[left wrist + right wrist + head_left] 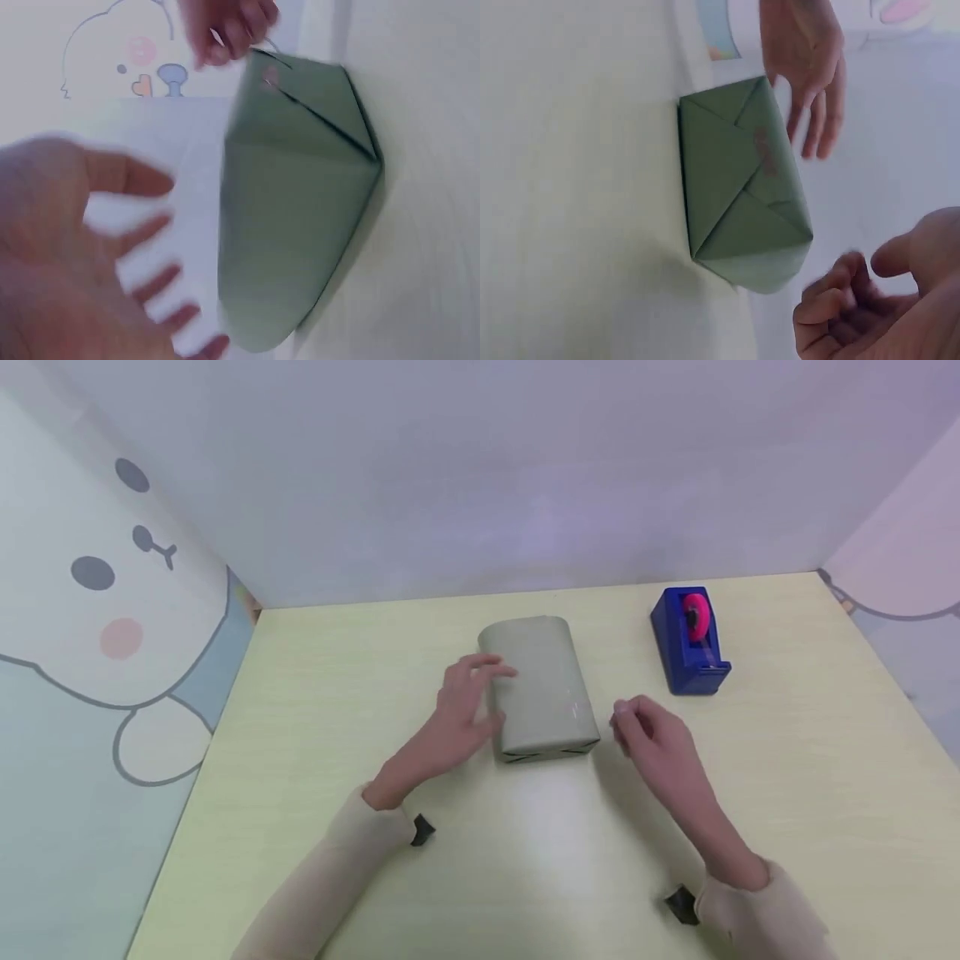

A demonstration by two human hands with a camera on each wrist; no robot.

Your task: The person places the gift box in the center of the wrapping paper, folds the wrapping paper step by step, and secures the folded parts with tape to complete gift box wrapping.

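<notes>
A parcel wrapped in grey-green paper (pixel 536 685) lies flat on the table, its folded end facing me. In the right wrist view, that end of the parcel (pixel 727 172) shows crossing creases and a faint reddish mark. My left hand (pixel 465 706) is at the parcel's left side, fingers spread over its edge; the left wrist view shows the palm and fingers (pixel 82 247) apart from the paper. Just off the near right corner, my right hand (pixel 656 739) hovers with fingers curled and thumb close to the index finger. No object shows in it (pixel 877 292).
A blue tape dispenser (pixel 686 643) with a pink core stands at the back right of the pale wooden table (pixel 300 693). A plain wall (pixel 525 485) rises behind the table, with cartoon-printed panels (pixel 112 568) at the sides.
</notes>
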